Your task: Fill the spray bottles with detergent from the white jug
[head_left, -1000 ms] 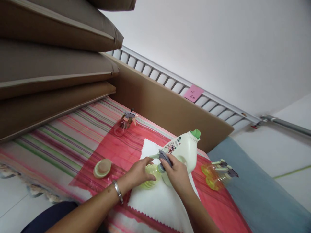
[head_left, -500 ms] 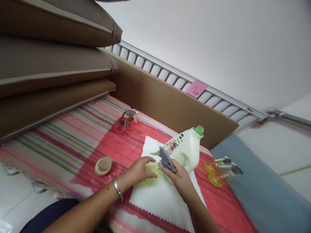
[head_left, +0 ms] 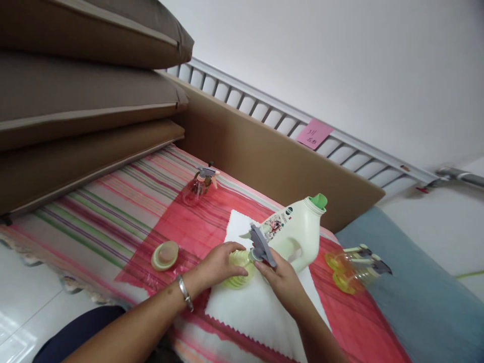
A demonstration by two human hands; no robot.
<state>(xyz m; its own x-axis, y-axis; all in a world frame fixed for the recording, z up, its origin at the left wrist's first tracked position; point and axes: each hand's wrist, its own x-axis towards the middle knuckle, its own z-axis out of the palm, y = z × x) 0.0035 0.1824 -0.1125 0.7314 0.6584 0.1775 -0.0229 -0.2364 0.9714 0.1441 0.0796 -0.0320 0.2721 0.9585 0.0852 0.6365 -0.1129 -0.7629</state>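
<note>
My left hand (head_left: pixel 223 264) is wrapped round the ribbed yellow-green body of a spray bottle (head_left: pixel 239 269), which is tilted over a white cloth (head_left: pixel 260 317). My right hand (head_left: pixel 278 277) grips the bottle's grey trigger head (head_left: pixel 261 245) at the neck. Whether the head is screwed on fully I cannot tell. Just behind my hands stands a large pale-green jug (head_left: pixel 308 232) with a green spout and a flowered label. To the left lies a round pale-green cap (head_left: pixel 165 255).
A clear pinkish spray bottle (head_left: pixel 194 191) stands at the back left. Two yellow-bottomed spray bottles (head_left: pixel 346 282) lie at the right. Stacked cushions (head_left: pixel 91 91) rise at the left. A brown board (head_left: pixel 264 146) borders the back of the striped cloth (head_left: pixel 94 206).
The view has shifted slightly, so the surroundings appear a little to the right. Both hands keep the same hold on the spray bottle.
</note>
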